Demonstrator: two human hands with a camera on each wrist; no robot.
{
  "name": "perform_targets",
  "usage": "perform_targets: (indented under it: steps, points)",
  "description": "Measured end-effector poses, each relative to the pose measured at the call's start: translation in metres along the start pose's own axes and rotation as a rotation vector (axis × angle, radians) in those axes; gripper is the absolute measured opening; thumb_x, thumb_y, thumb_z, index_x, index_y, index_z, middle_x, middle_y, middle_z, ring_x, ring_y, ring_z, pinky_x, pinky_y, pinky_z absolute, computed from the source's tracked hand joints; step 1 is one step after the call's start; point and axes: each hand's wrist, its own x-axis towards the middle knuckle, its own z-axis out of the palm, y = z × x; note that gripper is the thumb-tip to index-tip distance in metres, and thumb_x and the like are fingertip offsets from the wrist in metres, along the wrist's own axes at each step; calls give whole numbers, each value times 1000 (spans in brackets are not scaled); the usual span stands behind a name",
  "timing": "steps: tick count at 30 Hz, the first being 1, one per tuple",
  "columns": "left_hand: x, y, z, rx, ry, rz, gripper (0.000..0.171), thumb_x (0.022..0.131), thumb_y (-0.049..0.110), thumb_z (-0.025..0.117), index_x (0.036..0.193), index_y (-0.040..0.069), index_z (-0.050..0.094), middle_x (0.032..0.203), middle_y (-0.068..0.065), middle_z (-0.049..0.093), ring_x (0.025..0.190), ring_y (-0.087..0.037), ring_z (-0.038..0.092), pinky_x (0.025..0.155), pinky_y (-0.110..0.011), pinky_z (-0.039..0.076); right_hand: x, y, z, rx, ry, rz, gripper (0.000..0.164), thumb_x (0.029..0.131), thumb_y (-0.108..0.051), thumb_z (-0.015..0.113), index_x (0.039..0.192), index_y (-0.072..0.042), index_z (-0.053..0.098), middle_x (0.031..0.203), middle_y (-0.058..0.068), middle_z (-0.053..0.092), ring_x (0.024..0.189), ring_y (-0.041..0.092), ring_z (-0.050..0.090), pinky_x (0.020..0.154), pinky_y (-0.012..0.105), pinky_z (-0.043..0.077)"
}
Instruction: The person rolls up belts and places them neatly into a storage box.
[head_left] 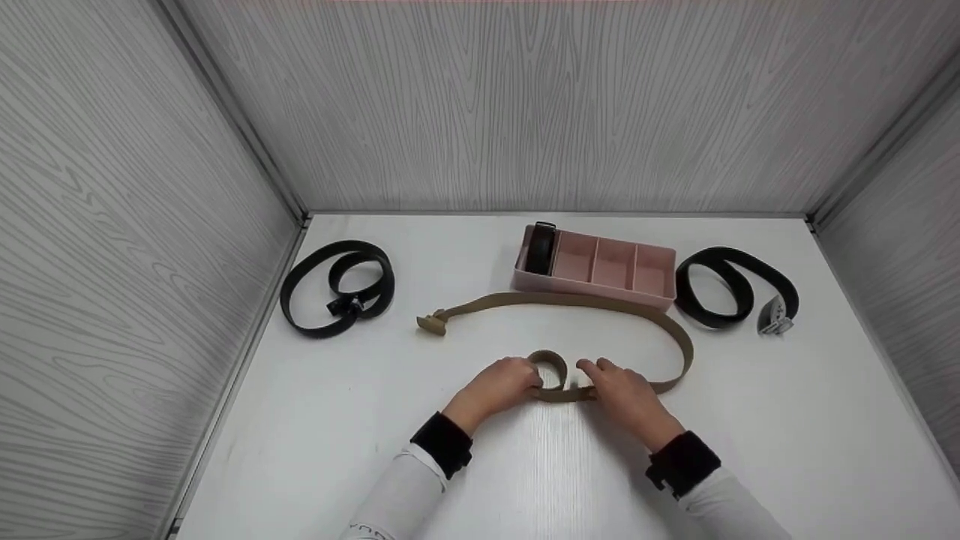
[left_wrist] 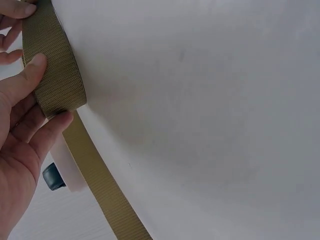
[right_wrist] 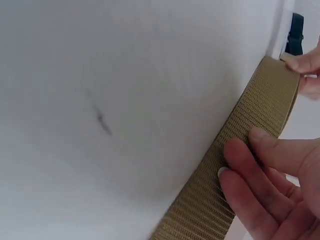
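A tan webbing belt [head_left: 570, 299] stands on edge on the white table, curving from its buckle [head_left: 432, 323] round the right side to a small coil at the near end. My left hand [head_left: 504, 385] holds the left side of this coil, thumb on the outer face in the left wrist view. A short way right, my right hand [head_left: 628, 396] grips the strap leading from the coil, its thumb and fingertips on the webbing [right_wrist: 260, 95] in the right wrist view. How the fingers lie behind the webbing is partly hidden.
Beyond the tan belt stands a pink divided box [head_left: 589, 288], with a rolled dark belt [head_left: 541, 250] in its leftmost compartment. A loosely looped black belt [head_left: 294, 289] lies at left. Another black belt [head_left: 720, 319] with a silver buckle [head_left: 773, 318] lies right of the box.
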Motion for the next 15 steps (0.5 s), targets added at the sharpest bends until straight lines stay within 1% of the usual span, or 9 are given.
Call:
perform_targets:
  steps: [2, 4, 6, 8, 10, 11, 13, 15]
  points:
    - [0, 1, -2, -33, -28, 48, 8, 83, 9, 74, 75, 10, 72, 75, 3, 63, 68, -11, 55, 66, -25, 46, 1, 3, 1, -1, 3, -57, 46, 80, -2, 78, 121, -14, 62, 83, 7, 53, 50, 19, 48, 46, 33, 43]
    - [1, 1, -3, -51, -54, 93, 8, 82, 8, 75, 75, 10, 72, 75, 3, 64, 70, -10, 54, 67, -23, 45, 3, 5, 2, 5, 13, -122, 40, 81, -6, 79, 117, -17, 67, 82, 4, 49, 51, 15, 44, 45, 29, 42]
    - [1, 2, -3, -47, -69, 126, 8, 81, 8, 76, 74, 10, 71, 75, 3, 64, 70, -9, 53, 67, -21, 43, 5, 7, 4, 15, 37, -182, 29, 81, -8, 79, 107, -16, 70, 82, 3, 48, 52, 13, 44, 46, 28, 42]
    - [1, 2, -2, -35, -70, 145, 9, 81, 7, 75, 74, 10, 71, 75, 3, 64, 71, -9, 53, 68, -20, 43, 6, 7, 6, 26, 60, -225, 18, 81, -8, 78, 96, -13, 70, 83, 3, 49, 54, 13, 45, 47, 27, 42]
    - [0, 3, -2, -28, -66, 140, 8, 83, 7, 74, 75, 9, 71, 78, 2, 64, 73, -9, 54, 69, -20, 43, 7, 7, 7, 51, 67, -247, 12, 83, -9, 77, 88, -12, 67, 88, 3, 50, 57, 12, 47, 48, 27, 42]
    - [-1, 4, -2, -21, -61, 127, 8, 84, 8, 73, 76, 10, 71, 79, 3, 63, 74, -9, 54, 70, -20, 44, 8, 6, 8, 60, 66, -252, 11, 84, -9, 76, 86, -11, 66, 92, 4, 51, 57, 12, 47, 49, 27, 42]
    - [-2, 6, -2, 0, -48, 93, 8, 86, 9, 71, 79, 11, 73, 83, 3, 62, 77, -9, 55, 71, -20, 45, 9, 5, 8, 79, 60, -256, 10, 84, -8, 76, 85, -10, 66, 102, 5, 52, 58, 12, 49, 50, 26, 43]
    - [-3, 8, -2, 18, -26, 59, 8, 88, 9, 70, 82, 12, 74, 84, 3, 62, 79, -9, 57, 71, -21, 46, 10, 2, 8, 87, 51, -264, 9, 84, -8, 76, 87, -9, 68, 114, 6, 54, 60, 12, 52, 51, 26, 44]
